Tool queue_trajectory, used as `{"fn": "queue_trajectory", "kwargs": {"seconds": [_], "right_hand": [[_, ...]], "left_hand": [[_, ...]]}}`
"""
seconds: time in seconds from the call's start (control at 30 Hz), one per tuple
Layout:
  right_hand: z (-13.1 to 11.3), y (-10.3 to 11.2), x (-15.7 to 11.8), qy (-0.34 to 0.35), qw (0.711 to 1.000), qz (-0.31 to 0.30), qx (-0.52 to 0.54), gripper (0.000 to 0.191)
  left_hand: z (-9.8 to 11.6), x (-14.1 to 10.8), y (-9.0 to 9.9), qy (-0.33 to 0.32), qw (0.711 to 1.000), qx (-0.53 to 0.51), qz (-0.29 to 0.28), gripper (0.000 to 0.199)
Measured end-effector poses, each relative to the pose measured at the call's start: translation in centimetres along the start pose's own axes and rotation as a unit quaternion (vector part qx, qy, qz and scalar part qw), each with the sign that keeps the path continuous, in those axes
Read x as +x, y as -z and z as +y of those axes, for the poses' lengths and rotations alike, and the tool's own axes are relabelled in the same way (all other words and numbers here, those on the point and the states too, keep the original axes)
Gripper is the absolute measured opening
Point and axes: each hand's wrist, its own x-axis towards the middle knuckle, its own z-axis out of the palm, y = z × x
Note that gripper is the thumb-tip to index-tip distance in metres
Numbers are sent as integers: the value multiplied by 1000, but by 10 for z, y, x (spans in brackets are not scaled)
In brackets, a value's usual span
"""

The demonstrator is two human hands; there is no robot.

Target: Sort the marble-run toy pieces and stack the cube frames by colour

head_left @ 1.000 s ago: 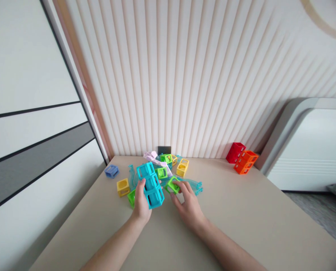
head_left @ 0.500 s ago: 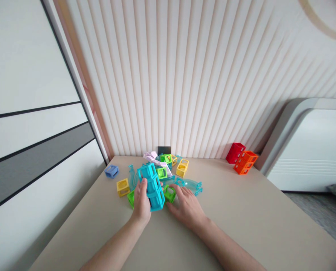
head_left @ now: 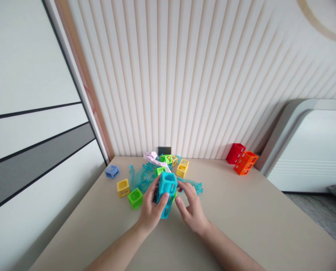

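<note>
My left hand [head_left: 152, 210] is closed around a stack of teal cube-frame blocks [head_left: 168, 182], held tilted above the table. Just to its right, my right hand [head_left: 193, 210] has its thumb and fingers apart, the fingertips close to the stack's right side; whether they touch it I cannot tell. A sliver of a green block [head_left: 174, 196] shows behind the stack, mostly hidden. On the table left of my left hand lie another green block [head_left: 135, 198] and a yellow block [head_left: 123, 187]. Translucent teal curved track pieces [head_left: 142, 177] lie beyond my hands.
Farther back are a pale pink piece [head_left: 155, 160], green blocks [head_left: 166, 159] and a joined yellow pair [head_left: 182, 168]. A blue block [head_left: 112, 171] lies far left. Red blocks [head_left: 235, 153] and an orange stack [head_left: 245, 163] stand at back right, near the ribbed wall [head_left: 173, 75].
My left hand has moved right and turned the teal stack more upright. My right hand has shifted slightly right, its fingers off the green block, which the stack now mostly hides.
</note>
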Motion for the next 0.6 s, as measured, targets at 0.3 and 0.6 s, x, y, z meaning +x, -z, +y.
{"fn": "queue_trajectory", "kwargs": {"seconds": [0.3,0.6], "right_hand": [[-6,0,8,-8,996,30,87,29],[-4,-4,6,-49,990,24,133,32]], "left_hand": [[-6,-5,-3,8,997,46,-66,56],[-4,-3,-4,51,994,3,-101,59]]}}
